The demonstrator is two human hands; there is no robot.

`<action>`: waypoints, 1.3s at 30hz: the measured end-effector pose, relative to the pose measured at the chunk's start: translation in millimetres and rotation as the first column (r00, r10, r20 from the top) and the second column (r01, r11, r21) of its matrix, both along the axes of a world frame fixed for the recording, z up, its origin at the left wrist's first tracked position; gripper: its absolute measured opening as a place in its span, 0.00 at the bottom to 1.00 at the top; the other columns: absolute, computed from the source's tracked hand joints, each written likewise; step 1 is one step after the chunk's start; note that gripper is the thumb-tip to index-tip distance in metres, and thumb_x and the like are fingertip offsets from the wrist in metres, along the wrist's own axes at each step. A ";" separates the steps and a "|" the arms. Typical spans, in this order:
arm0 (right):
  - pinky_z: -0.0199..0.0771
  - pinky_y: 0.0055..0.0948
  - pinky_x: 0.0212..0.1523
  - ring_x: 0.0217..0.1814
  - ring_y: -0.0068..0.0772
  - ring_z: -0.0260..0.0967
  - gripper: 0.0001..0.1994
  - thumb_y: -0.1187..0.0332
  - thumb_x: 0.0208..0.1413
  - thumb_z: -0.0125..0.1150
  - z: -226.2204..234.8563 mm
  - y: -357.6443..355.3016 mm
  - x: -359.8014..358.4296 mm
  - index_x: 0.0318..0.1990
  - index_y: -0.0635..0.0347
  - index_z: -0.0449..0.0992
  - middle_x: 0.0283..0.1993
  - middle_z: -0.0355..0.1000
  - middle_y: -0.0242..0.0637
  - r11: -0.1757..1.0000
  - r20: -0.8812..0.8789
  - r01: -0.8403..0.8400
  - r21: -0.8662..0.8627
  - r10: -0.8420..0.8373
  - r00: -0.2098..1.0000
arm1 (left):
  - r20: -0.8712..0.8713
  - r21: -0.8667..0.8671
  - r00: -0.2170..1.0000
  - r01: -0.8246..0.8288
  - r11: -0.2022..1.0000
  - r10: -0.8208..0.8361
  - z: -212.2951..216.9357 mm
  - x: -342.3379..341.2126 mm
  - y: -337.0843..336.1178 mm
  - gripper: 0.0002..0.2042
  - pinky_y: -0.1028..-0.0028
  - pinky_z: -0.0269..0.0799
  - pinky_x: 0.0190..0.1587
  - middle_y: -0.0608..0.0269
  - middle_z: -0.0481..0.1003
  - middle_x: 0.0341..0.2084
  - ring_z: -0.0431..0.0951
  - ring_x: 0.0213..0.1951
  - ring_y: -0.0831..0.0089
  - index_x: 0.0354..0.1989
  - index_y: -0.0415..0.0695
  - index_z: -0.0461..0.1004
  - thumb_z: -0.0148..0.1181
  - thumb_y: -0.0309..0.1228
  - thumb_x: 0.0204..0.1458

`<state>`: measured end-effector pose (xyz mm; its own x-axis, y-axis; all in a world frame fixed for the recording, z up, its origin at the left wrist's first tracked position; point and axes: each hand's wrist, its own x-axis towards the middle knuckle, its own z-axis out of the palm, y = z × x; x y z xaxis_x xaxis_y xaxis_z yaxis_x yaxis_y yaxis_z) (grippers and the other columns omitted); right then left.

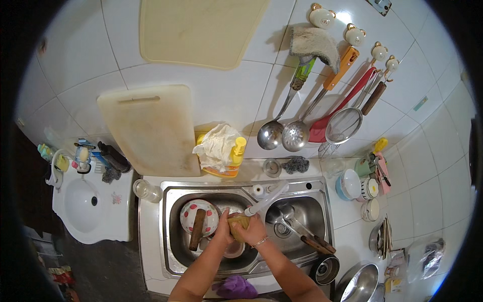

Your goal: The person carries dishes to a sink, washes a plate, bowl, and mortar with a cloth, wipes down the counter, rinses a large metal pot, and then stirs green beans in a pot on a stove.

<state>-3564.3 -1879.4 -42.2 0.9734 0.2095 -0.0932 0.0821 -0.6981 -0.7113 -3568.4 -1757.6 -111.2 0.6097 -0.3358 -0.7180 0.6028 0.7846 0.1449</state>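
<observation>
One crumpled purple cloth: bunched at the counter's front edge, between the forearms; could drop if an arm drags it.
Pot, dark, round, metal: beside the sink's front right corner; an outward elbow might knock it.
Pale round bowl: low in the left-hand steel basin, partly hidden under the hands; likeliest to chip if the load above falls.
Utensils, two, long, metal, brown-handled: heads in the right-hand basin, handles over its rim; a bump could tip them.
Left hand: fingers curled against the held piece.
Right hand: thumb across the same piece, gripping it.
Held piece, yellowish, rounded: between both hands, above the left-hand steel basin; kind and material cannot be told; could slip if wet or soapy.
White round bowl, red-dotted: left of the hands; a brown wooden handle lies across it and may slide if jostled.
Spout, white, tubular: just beside the right hand; a raised knuckle might strike it.
</observation>
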 end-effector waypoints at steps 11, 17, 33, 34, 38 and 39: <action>0.56 0.29 0.55 0.57 0.29 0.55 0.23 0.60 0.56 0.46 -57.7 9.1 4.3 0.58 0.56 0.57 0.56 0.58 0.32 0.418 -0.568 0.553 0.720 -0.101 0.816 | 0.317 0.461 0.946 -0.218 0.860 0.070 22.6 -29.3 -5.6 0.40 0.66 0.63 0.49 0.56 0.54 0.54 0.61 0.51 0.62 0.62 0.51 0.36 0.59 0.32 0.46; 0.60 0.35 0.53 0.56 0.34 0.58 0.26 0.48 0.55 0.41 -28.4 1.3 14.4 0.55 0.56 0.59 0.54 0.61 0.35 0.297 -0.820 0.765 0.572 0.198 0.537 | 0.513 0.603 0.835 -0.185 0.776 -0.200 51.1 -23.3 16.8 0.42 0.68 0.60 0.52 0.57 0.56 0.51 0.61 0.51 0.63 0.62 0.50 0.40 0.60 0.26 0.39; 0.63 0.26 0.48 0.48 0.29 0.62 0.21 0.74 0.48 0.46 -48.9 -25.6 1.9 0.52 0.63 0.60 0.48 0.63 0.38 0.669 -0.289 0.136 0.731 0.123 0.949 | 0.211 0.047 0.973 0.087 0.995 -0.095 31.7 -24.5 10.1 0.23 0.58 0.66 0.49 0.56 0.65 0.48 0.68 0.48 0.60 0.53 0.45 0.58 0.46 0.44 0.51; 0.63 0.25 0.47 0.48 0.29 0.62 0.21 0.73 0.48 0.46 -50.9 -26.8 3.3 0.52 0.64 0.60 0.48 0.63 0.38 0.538 -0.395 0.272 0.798 0.126 0.910 | 0.227 0.033 0.963 0.144 0.989 -0.147 33.2 -23.7 12.5 0.24 0.57 0.66 0.48 0.55 0.65 0.48 0.68 0.48 0.59 0.54 0.46 0.57 0.46 0.44 0.51; 0.63 0.26 0.47 0.47 0.30 0.63 0.19 0.71 0.49 0.47 -38.3 -19.6 -3.4 0.51 0.63 0.62 0.48 0.63 0.38 0.292 -0.664 0.624 0.725 0.056 0.746 | 0.218 0.143 0.913 0.321 0.936 -0.346 39.2 -20.0 22.7 0.25 0.53 0.68 0.44 0.55 0.64 0.49 0.68 0.48 0.57 0.54 0.48 0.56 0.48 0.45 0.50; 0.63 0.26 0.47 0.47 0.30 0.63 0.19 0.70 0.49 0.47 -39.4 -20.1 -1.0 0.51 0.63 0.62 0.48 0.63 0.38 0.459 -0.608 0.547 0.700 -0.018 0.794 | 0.191 0.208 0.900 0.353 0.912 -0.391 39.4 -19.7 23.2 0.25 0.52 0.69 0.43 0.55 0.63 0.49 0.68 0.47 0.57 0.55 0.49 0.55 0.49 0.45 0.49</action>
